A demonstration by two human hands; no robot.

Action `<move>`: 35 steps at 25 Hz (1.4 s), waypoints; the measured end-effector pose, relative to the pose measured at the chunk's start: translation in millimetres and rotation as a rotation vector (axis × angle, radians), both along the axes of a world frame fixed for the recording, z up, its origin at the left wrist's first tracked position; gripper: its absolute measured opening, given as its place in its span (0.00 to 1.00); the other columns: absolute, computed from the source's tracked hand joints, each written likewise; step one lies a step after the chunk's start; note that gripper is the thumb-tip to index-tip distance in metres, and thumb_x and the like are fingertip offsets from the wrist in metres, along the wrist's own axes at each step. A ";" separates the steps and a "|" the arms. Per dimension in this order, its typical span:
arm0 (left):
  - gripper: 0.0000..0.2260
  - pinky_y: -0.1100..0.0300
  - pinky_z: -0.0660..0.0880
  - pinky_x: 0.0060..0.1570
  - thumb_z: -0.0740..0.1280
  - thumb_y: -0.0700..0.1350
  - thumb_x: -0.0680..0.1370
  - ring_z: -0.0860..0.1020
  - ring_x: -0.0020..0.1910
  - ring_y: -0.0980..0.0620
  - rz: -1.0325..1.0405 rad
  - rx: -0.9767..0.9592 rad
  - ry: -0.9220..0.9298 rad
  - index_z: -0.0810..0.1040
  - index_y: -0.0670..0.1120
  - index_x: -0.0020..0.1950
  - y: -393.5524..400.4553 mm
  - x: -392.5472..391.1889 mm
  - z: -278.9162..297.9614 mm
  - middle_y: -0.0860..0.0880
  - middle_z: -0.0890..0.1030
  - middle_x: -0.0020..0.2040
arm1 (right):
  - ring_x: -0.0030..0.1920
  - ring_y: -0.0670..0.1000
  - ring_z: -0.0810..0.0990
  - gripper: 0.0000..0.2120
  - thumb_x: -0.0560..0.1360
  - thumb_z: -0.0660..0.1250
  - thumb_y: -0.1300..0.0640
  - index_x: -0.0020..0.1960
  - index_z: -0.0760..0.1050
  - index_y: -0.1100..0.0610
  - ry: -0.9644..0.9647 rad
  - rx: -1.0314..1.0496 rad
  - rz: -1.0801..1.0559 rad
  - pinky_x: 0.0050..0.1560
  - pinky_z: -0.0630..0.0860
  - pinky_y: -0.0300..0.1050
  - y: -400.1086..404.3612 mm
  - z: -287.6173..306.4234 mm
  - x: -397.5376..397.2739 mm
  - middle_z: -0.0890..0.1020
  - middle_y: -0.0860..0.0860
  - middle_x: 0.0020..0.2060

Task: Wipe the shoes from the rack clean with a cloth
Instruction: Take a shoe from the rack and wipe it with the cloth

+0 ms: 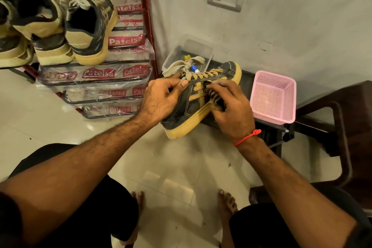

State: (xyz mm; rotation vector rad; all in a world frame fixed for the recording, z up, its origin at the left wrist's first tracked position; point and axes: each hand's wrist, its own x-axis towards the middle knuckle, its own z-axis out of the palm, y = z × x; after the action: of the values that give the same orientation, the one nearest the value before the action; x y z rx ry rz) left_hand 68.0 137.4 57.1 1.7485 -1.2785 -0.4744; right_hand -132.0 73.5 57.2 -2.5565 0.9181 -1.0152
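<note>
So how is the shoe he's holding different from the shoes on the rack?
The held shoe is gripped by the left hand, while the right hand presses a dark cloth on its side. The rack shoes are untouched.

The held shoe lies tilted, side up. The rack shoes lean on the rack, heels facing the camera.

Both are dark with tan stripes and yellowish soles.

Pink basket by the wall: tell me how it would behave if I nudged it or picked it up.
The pink basket looks like thin perforated plastic, so it is probably light and slides easily when nudged. Its wide base and low walls suggest it is unlikely to tip. The mesh sides may flex under a firm squeeze.
</note>
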 end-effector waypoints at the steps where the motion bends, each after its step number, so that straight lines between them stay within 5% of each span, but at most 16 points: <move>1: 0.26 0.54 0.78 0.62 0.61 0.64 0.76 0.79 0.60 0.58 -0.008 -0.001 -0.003 0.86 0.46 0.57 0.5 -0.6 -0.1 0.48 0.82 0.65 | 0.61 0.58 0.78 0.18 0.74 0.66 0.57 0.62 0.80 0.61 0.005 -0.033 0.036 0.60 0.78 0.54 4.4 -0.6 2.1 0.79 0.57 0.60; 4: 0.24 0.52 0.77 0.65 0.62 0.62 0.78 0.80 0.65 0.51 -0.069 0.000 -0.047 0.86 0.47 0.59 0.3 -4.8 -2.0 0.48 0.82 0.65 | 0.60 0.59 0.78 0.18 0.73 0.68 0.60 0.63 0.80 0.60 0.092 -0.134 0.152 0.58 0.79 0.51 14.5 -4.6 6.6 0.79 0.57 0.60; 7: 0.23 0.47 0.81 0.57 0.61 0.63 0.78 0.84 0.57 0.46 -0.067 0.006 -0.083 0.86 0.48 0.57 0.7 -3.5 -2.5 0.48 0.86 0.56 | 0.62 0.58 0.77 0.19 0.72 0.70 0.60 0.63 0.79 0.59 0.010 -0.041 0.018 0.58 0.79 0.52 6.6 -0.2 6.3 0.79 0.56 0.60; 11: 0.24 0.48 0.81 0.54 0.60 0.64 0.78 0.84 0.53 0.49 -0.056 0.021 -0.110 0.87 0.48 0.54 -0.5 -4.0 -1.3 0.49 0.87 0.53 | 0.59 0.59 0.78 0.18 0.73 0.70 0.61 0.62 0.80 0.60 0.111 -0.161 0.140 0.53 0.81 0.53 13.6 -3.6 6.0 0.79 0.57 0.60; 14: 0.26 0.53 0.80 0.59 0.59 0.65 0.77 0.83 0.58 0.50 -0.059 0.048 -0.099 0.87 0.48 0.55 -0.4 -3.9 0.9 0.52 0.85 0.60 | 0.62 0.57 0.77 0.19 0.73 0.67 0.58 0.63 0.79 0.59 0.018 -0.027 -0.042 0.55 0.81 0.54 -4.5 4.3 0.1 0.79 0.57 0.60; 18: 0.25 0.47 0.80 0.60 0.60 0.64 0.78 0.83 0.60 0.47 -0.087 0.041 -0.113 0.87 0.47 0.54 1.9 -3.4 -0.7 0.48 0.86 0.58 | 0.60 0.58 0.78 0.18 0.73 0.67 0.57 0.61 0.80 0.60 0.124 -0.145 0.170 0.56 0.78 0.47 19.5 -3.1 3.8 0.79 0.57 0.60; 22: 0.15 0.53 0.74 0.68 0.66 0.54 0.82 0.77 0.68 0.50 -0.042 0.044 -0.085 0.84 0.47 0.61 -0.6 -2.3 3.6 0.50 0.80 0.67 | 0.62 0.57 0.77 0.19 0.72 0.70 0.62 0.63 0.79 0.60 0.016 0.086 -0.133 0.56 0.81 0.56 -24.6 0.7 -10.5 0.77 0.57 0.61; 27: 0.15 0.50 0.76 0.67 0.66 0.53 0.82 0.78 0.67 0.49 -0.063 0.017 -0.098 0.84 0.47 0.61 1.3 -1.8 0.2 0.48 0.81 0.66 | 0.63 0.56 0.76 0.19 0.74 0.66 0.55 0.63 0.79 0.59 0.080 0.014 0.155 0.57 0.79 0.47 13.0 -6.1 1.5 0.76 0.56 0.62; 31: 0.12 0.51 0.77 0.66 0.67 0.50 0.82 0.79 0.66 0.51 -0.024 0.022 -0.060 0.85 0.46 0.59 1.1 -0.8 5.6 0.48 0.81 0.65 | 0.61 0.57 0.76 0.19 0.72 0.71 0.64 0.63 0.78 0.60 -0.017 0.169 -0.149 0.57 0.81 0.55 -24.8 3.5 -10.8 0.75 0.57 0.62; 35: 0.12 0.52 0.77 0.65 0.67 0.49 0.82 0.79 0.65 0.54 -0.036 -0.006 -0.053 0.85 0.45 0.59 1.2 -2.7 5.6 0.48 0.82 0.64 | 0.62 0.56 0.76 0.19 0.74 0.67 0.57 0.63 0.79 0.59 0.083 0.020 0.152 0.56 0.79 0.45 9.4 -2.0 -0.8 0.75 0.57 0.62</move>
State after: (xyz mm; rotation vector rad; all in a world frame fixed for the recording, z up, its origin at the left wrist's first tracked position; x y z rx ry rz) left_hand 65.3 138.6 62.8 1.7455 -1.3488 -0.4467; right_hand -132.9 83.0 55.2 -2.6221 0.7366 -0.8593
